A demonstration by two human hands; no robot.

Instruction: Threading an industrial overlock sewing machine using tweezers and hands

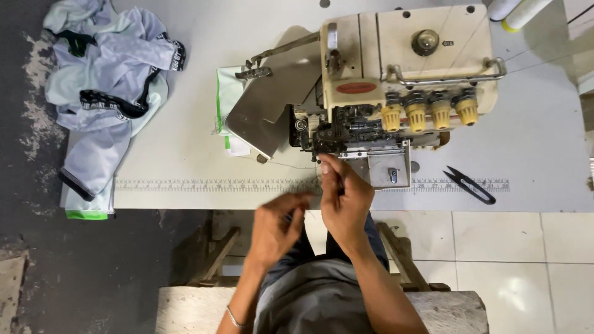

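Fingers of the right hand pinch something too small to tell, just below the overlock machine's needle area at the table's front edge. Left hand, half-curled, holds nothing visible, farther back.

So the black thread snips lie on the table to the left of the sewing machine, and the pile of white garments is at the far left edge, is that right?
Not quite. In the head view the black thread snips lie on the table to the right of the sewing machine, near its front edge. The pile of white garments is indeed at the far left edge.
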